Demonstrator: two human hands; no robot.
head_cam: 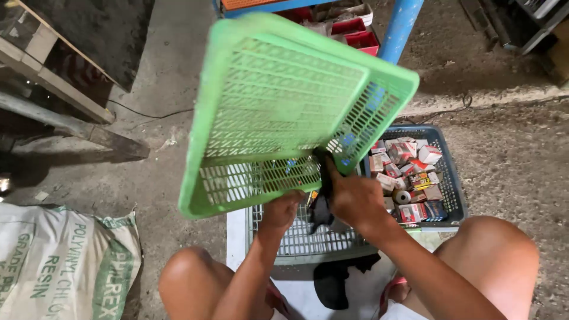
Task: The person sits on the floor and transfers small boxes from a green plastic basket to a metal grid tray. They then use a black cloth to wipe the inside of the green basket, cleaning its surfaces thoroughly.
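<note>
Knees bare at the bottom edge; person seated low over a concrete floor (166, 77).

Left hand (281, 212): raised under the near rim of the green tray (278, 112). Its fingers are closed on that rim, tips hidden behind the mesh, so the exact pinch cannot be told.

Right hand (354, 198): just right of the left, at the same near rim. Its fingers are pressed together around a black rag (323, 207) and held against the tray's lower corner. The rag hangs down between the two hands.

Tray position: held in the air, tilted steeply, underside toward the camera. Its long axis runs from lower left to upper right. The near edge lies at the fingers, and the far corner rises up and away from them. Both hands sit at the same short stretch of rim; the right hand is nearer the tray's midline, and the left is slightly lower and closer to the body.

Below the tray: a grey basket (308, 243) on the floor, directly under the hands, with dark cloth at its near edge.

Farther right: a blue basket (453, 195) touching the grey one, filled with small boxes (409, 172).

Far left: a white sack (65, 266). Beyond: a blue post (400, 26) and red bins (361, 38).
</note>
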